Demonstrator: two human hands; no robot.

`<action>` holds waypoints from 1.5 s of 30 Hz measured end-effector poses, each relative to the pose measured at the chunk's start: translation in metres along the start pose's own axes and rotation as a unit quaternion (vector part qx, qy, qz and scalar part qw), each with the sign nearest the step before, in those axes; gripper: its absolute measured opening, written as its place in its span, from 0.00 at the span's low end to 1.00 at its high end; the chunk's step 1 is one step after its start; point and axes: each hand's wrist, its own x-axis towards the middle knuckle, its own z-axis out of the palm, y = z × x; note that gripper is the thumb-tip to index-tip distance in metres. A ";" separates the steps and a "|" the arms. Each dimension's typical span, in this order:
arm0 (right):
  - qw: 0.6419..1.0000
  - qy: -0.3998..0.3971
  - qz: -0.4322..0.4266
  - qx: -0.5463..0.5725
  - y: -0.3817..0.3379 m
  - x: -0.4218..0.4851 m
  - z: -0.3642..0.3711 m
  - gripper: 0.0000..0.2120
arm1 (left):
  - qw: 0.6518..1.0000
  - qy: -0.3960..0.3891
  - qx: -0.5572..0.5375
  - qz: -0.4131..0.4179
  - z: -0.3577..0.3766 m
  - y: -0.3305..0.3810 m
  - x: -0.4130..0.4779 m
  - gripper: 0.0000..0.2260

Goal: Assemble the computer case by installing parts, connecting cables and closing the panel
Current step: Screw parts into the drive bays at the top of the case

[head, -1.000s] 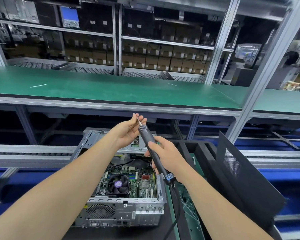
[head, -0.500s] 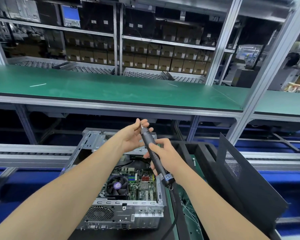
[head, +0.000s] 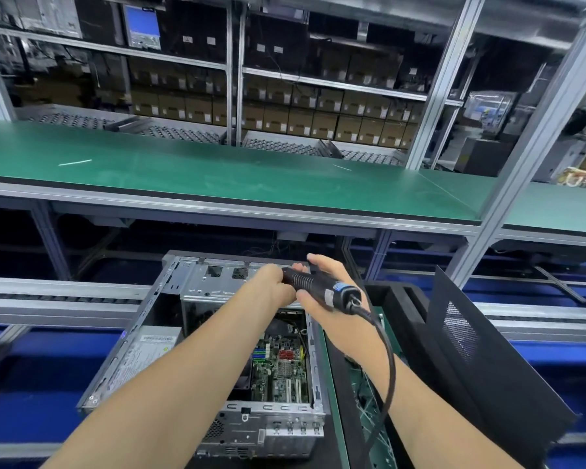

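An open computer case (head: 170,333) lies on its side below me, its motherboard (head: 281,370) showing inside. My right hand (head: 329,292) grips a black electric screwdriver (head: 318,287) that lies nearly level above the case's metal drive cage (head: 217,282), tip pointing left. My left hand (head: 273,286) is curled around the tip end, and the bit is hidden under its fingers. The screwdriver's black cable (head: 386,360) loops down over my right forearm. A black side panel (head: 481,353) leans upright to the right of the case.
A green-topped shelf (head: 217,177) runs across in front, on aluminium posts (head: 521,184). A roller conveyor (head: 48,296) passes behind the case. A black tray (head: 396,299) with a green mat lies between case and panel. Racks of cardboard boxes (head: 318,120) stand far behind.
The screwdriver has swung from upright to nearly level and lower, over the drive cage. My left hand moved from pinching at the bit to wrapping round the tip. The view tilted down.
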 end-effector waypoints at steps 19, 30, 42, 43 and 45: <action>0.991 0.043 0.088 -0.093 0.018 0.115 -0.009 0.17 | 0.950 0.071 0.299 0.053 -0.057 -0.002 0.035 0.21; 0.986 0.021 0.121 -0.110 0.020 0.123 -0.017 0.16 | 0.968 0.093 0.233 0.027 -0.092 -0.041 0.057 0.12; 0.981 0.019 0.144 -0.132 0.023 0.123 -0.017 0.17 | 0.993 0.041 0.100 0.043 -0.078 -0.058 0.081 0.27; 0.981 0.019 0.145 -0.132 0.023 0.123 -0.017 0.17 | 0.993 0.039 0.100 0.046 -0.077 -0.057 0.081 0.25; 0.980 0.019 0.145 -0.132 0.023 0.123 -0.017 0.17 | 0.993 0.035 0.106 0.044 -0.076 -0.054 0.082 0.20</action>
